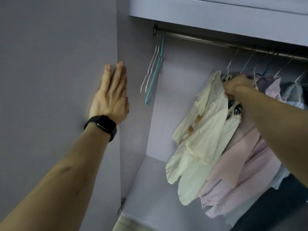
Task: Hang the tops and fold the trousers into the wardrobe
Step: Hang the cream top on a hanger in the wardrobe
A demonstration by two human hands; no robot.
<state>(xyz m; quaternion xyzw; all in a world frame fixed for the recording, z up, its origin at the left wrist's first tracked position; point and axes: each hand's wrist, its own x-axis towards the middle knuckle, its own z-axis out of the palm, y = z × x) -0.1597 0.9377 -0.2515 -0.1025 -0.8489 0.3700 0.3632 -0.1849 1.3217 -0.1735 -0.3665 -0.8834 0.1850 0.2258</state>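
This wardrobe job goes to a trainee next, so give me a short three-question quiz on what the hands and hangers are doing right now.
1. True or false: the left hand lies flat, fingers straight, against the wardrobe door.
2. What does the right hand grip? A) the cream top B) the teal hanger C) the wardrobe door
3. Fill in: the empty hangers hang at the ___ end of the rail.

Key: 1 true; 2 A; 3 left.
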